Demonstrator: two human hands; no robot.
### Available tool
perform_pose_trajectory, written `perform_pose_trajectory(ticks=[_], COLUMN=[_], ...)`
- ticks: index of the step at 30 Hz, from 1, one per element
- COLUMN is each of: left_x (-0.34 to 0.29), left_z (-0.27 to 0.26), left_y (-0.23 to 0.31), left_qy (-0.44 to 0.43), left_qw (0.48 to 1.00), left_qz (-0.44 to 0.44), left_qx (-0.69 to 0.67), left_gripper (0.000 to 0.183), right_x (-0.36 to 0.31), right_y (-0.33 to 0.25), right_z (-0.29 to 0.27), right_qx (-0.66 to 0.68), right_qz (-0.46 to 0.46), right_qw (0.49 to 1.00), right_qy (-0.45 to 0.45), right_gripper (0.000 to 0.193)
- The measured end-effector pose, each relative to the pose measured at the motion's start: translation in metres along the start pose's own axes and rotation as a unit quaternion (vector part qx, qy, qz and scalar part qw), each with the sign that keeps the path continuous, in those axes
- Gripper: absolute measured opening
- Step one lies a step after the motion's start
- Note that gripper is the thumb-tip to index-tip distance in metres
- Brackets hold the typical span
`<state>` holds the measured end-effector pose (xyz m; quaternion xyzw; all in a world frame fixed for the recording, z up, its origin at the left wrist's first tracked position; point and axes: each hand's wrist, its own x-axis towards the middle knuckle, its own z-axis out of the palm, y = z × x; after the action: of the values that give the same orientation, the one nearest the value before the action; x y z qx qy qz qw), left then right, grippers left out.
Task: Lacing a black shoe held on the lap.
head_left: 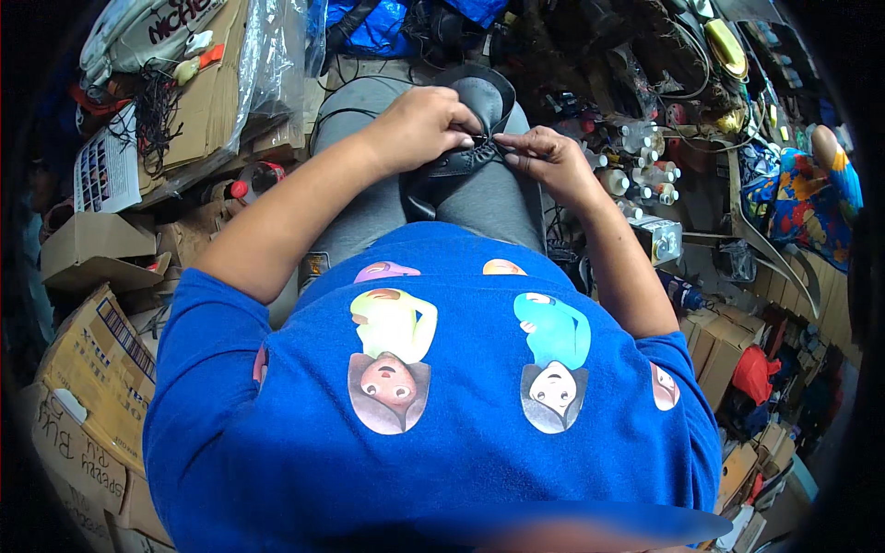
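Observation:
A black leather shoe (457,162) lies across my lap, with a rounded end pointing away from me and puckered leather near its middle. My left hand (429,122) reaches in from the left, thumb and fingers pinched over the puckers on a thin black cord. From the right, my right hand (551,157) pinches close to the same spot, its fingertips a little apart from the left ones. The strand between the fingertips is very thin and partly hidden. Dark cord also trails over my left thigh (355,129).
To the left stand an opened cardboard box (92,249), flattened cardboard (207,120) under clear plastic and a bottle with a red cap (240,189). Several small white-capped bottles (645,166) and a clear square container (660,240) are at the right. A blue plastic bag (392,28) lies ahead.

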<state>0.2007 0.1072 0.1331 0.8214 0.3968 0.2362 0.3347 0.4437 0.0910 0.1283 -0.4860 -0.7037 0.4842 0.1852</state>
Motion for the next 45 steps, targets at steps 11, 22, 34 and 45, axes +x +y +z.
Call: perform_pose_trajectory(ticks=[11, 22, 34, 45], left_x=[0.002, 0.015, 0.011, -0.008], left_z=[0.011, 0.018, 0.02, 0.025], left_y=[-0.02, -0.017, -0.019, -0.02], left_qy=[-0.034, -0.034, 0.041, 0.168], left_qw=[0.936, 0.945, 0.959, 0.953], left_qz=[-0.164, -0.134, -0.162, -0.066], left_qx=[-0.31, -0.296, -0.23, -0.244], left_gripper=[0.019, 0.01, 0.019, 0.011], right_x=[0.003, 0.018, 0.015, 0.008], right_y=[-0.004, -0.004, -0.02, -0.016], right_z=[0.015, 0.009, 0.001, -0.006], right_qx=[0.223, 0.158, 0.185, 0.14], right_qz=[0.105, 0.084, 0.127, 0.063], right_qw=[0.969, 0.983, 0.975, 0.986], right_qy=[0.028, 0.028, -0.01, -0.056], right_gripper=[0.028, 0.015, 0.017, 0.028])
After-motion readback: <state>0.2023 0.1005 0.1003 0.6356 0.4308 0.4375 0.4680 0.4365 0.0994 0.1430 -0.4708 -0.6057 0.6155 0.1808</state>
